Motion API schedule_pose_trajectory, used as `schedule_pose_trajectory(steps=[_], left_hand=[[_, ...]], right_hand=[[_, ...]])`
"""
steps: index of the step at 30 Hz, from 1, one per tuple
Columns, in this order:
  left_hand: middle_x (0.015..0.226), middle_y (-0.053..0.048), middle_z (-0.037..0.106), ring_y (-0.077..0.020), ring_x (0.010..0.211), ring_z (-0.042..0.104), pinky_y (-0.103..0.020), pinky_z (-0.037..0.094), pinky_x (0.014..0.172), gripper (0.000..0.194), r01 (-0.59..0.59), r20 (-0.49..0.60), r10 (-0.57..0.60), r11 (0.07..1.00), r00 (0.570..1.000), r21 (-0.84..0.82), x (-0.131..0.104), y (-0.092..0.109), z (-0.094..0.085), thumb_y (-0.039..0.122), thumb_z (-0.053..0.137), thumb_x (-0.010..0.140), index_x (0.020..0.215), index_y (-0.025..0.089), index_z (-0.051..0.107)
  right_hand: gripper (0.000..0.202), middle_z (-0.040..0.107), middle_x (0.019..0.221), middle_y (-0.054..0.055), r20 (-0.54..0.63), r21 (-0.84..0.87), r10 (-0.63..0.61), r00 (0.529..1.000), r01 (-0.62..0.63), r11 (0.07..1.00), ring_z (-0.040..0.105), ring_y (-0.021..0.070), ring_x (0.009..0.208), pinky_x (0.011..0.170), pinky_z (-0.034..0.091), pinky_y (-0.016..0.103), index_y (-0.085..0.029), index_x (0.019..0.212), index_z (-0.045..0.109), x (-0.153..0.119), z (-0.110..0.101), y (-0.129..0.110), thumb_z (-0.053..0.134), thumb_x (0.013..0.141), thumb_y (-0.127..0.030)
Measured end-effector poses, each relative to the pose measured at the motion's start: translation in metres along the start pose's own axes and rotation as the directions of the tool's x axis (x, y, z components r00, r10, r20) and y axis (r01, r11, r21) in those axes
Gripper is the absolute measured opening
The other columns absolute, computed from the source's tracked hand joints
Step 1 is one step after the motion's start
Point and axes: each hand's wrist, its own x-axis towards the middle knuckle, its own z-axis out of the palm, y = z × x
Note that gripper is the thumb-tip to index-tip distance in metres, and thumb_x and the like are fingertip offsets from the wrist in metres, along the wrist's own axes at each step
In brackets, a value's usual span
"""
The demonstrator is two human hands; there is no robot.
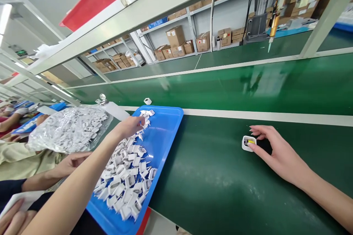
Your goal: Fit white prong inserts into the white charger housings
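My left hand (129, 127) reaches over the far end of a blue tray (165, 132), its fingers curled together at the small white plastic parts (129, 170) heaped there. What lies between those fingertips is hidden. On the green bench, my right hand (275, 150) holds a small square white plastic housing (244, 148) from its right side. The thumb rests on the near part of the housing and the other fingers bend round its far edge. The housing lies with its open side up, and a yellow piece and some metal show inside.
A white housing (148, 101) sits just beyond the tray. Left of the tray lies a clear plastic bag (68, 128) full of white parts. Co-workers' hands (68, 163) are close on the left. A dispenser with an amber syringe (274, 27) stands behind a frame rail.
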Motion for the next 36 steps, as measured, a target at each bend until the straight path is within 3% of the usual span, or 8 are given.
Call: schedule_pose_trajectory(steps=[5,10,15,19,25,29,33,36], left_hand=[[0.09,-0.005,0.069,-0.0233,0.08,0.063,-0.031,0.044,0.073,0.037,-0.104,-0.109,0.101,0.994,0.989,-0.028,-0.002,0.038,-0.026,0.041,0.046,0.092,0.12,0.02,0.055],[0.089,-0.003,0.069,-0.0195,0.08,0.064,-0.028,0.044,0.071,0.036,-0.343,-0.161,0.321,0.929,0.933,-0.136,-0.006,0.137,-0.054,0.043,0.046,0.096,0.123,0.021,0.057],[0.095,-0.001,0.068,-0.014,0.082,0.063,-0.024,0.046,0.074,0.018,-0.742,-0.334,0.662,0.607,0.671,-0.285,-0.018,0.273,-0.05,0.032,0.053,0.097,0.105,0.021,0.065],[0.104,-0.003,0.064,-0.0146,0.091,0.062,-0.026,0.048,0.079,0.017,-0.869,-0.368,0.791,0.404,0.49,-0.287,-0.02,0.335,-0.03,0.019,0.049,0.099,0.109,0.021,0.062],[0.141,-0.008,0.048,-0.0195,0.113,0.059,-0.034,0.054,0.094,0.063,-0.757,-0.331,0.713,0.428,0.618,-0.494,-0.006,0.32,-0.011,0.039,0.068,0.09,0.145,0.03,0.039],[0.133,-0.008,0.057,-0.0234,0.119,0.057,-0.039,0.048,0.101,0.057,-0.754,-0.219,0.778,0.431,0.589,-0.496,0.009,0.318,0.006,0.043,0.07,0.088,0.139,0.027,0.05],[0.104,-0.002,0.067,-0.018,0.099,0.061,-0.032,0.048,0.091,0.025,-0.759,-0.296,0.763,0.362,0.575,-0.542,0.028,0.36,0.024,0.039,0.065,0.092,0.111,0.022,0.065],[0.104,-0.002,0.067,-0.0182,0.098,0.061,-0.032,0.046,0.09,0.025,-0.781,-0.396,0.741,0.273,0.543,-0.562,0.037,0.405,0.032,0.037,0.07,0.087,0.106,0.022,0.065]], right_hand=[[0.043,0.055,0.125,0.009,-0.071,0.026,-0.031,0.997,0.033,0.999,0.061,0.0244,0.103,0.087,0.054,0.04,-0.027,0.133,0.049,0.003,-0.001,-0.002,0.054,0.098,-0.052],[0.035,0.055,0.121,0.009,-0.192,0.076,-0.081,0.978,0.097,0.992,0.059,0.0231,0.1,0.087,0.053,0.04,-0.026,0.127,0.052,0.006,-0.004,-0.009,0.058,0.098,-0.044],[0.032,0.059,0.114,0.006,-0.137,0.414,-0.14,0.981,0.185,0.891,0.062,0.0189,0.093,0.085,0.053,0.038,-0.028,0.132,0.048,0.007,-0.008,-0.018,0.055,0.101,-0.036],[0.028,0.064,0.101,0.004,-0.06,0.614,-0.028,0.998,0.059,0.787,0.064,0.0176,0.087,0.078,0.055,0.033,-0.026,0.12,0.056,0.011,-0.014,-0.019,0.065,0.096,-0.038],[0.028,0.065,0.092,0.003,-0.121,0.675,0.066,0.991,0.034,0.737,0.061,0.0159,0.076,0.068,0.052,0.031,-0.022,0.111,0.061,0.024,-0.019,-0.009,0.068,0.093,-0.041],[0.034,0.066,0.091,0.002,-0.183,0.612,0.079,0.98,0.051,0.789,0.062,0.0152,0.076,0.069,0.052,0.03,-0.022,0.12,0.056,0.035,-0.022,-0.006,0.065,0.094,-0.04],[0.026,0.069,0.103,0.005,-0.229,0.36,0.075,0.971,0.013,0.933,0.066,0.0198,0.091,0.079,0.054,0.034,-0.023,0.112,0.06,0.043,-0.064,-0.006,0.065,0.093,-0.04],[0.02,0.069,0.105,0.005,-0.089,-0.007,0.002,0.996,-0.003,1.0,0.065,0.02,0.086,0.075,0.053,0.035,-0.026,0.11,0.069,0.036,-0.109,-0.012,0.059,0.098,-0.038]])
